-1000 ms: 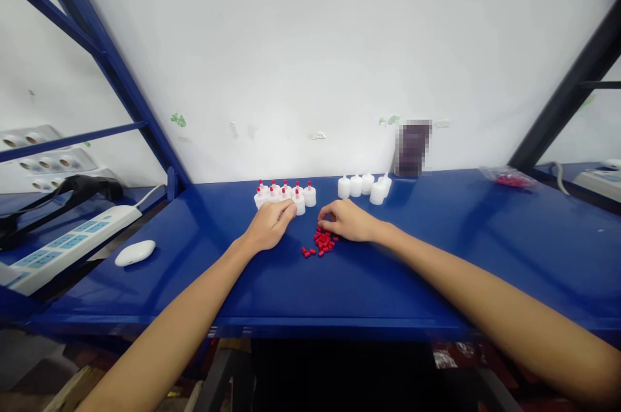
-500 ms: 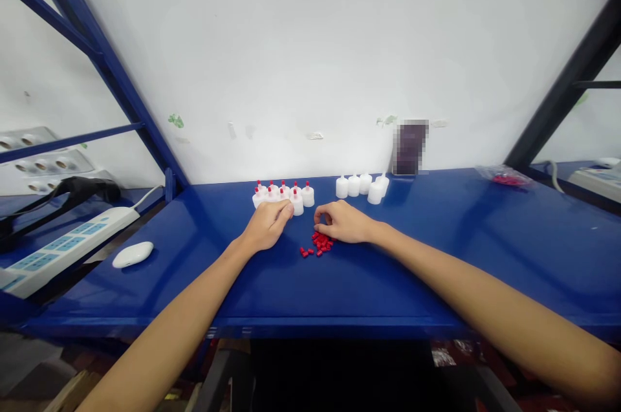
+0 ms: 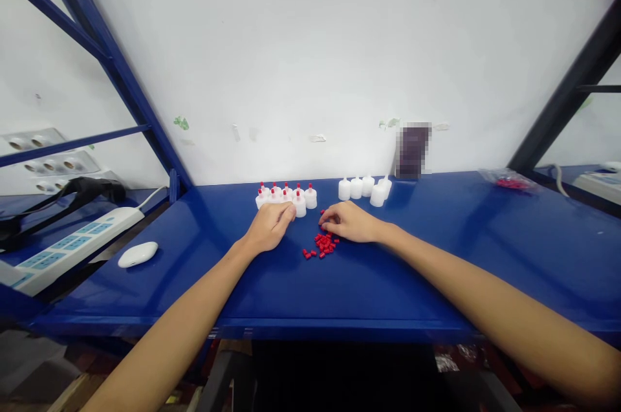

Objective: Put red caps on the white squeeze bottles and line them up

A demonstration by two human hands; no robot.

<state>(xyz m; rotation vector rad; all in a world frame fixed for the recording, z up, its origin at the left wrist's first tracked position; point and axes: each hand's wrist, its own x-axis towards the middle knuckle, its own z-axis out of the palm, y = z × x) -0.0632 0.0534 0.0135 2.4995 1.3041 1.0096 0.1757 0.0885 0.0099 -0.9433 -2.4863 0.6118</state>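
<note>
My left hand (image 3: 270, 226) is closed, thumb against curled fingers, right at the front of a group of white bottles (image 3: 299, 206) with red-capped tips. Whatever those fingers hold is hidden. My right hand (image 3: 351, 222) is curled into a pinch just behind a pile of small red caps (image 3: 326, 242). Red shows at its fingertips, apparently a cap, though mostly covered. Farther back and to the right stand several white bottles with bare nozzles (image 3: 356, 188); one of them leans.
A white rounded case (image 3: 138, 255) and a power strip (image 3: 72, 247) lie to the left on the blue table (image 3: 369, 295). A dark pixelated panel (image 3: 412, 150) leans on the wall. Toward the right is a clear bag with red pieces (image 3: 510, 183). Blue shelf posts frame both sides.
My right hand has drawn slightly back from the red pile, uncovering more caps. My left hand stays beside the capped bottles. The whole view has shifted a little.
</note>
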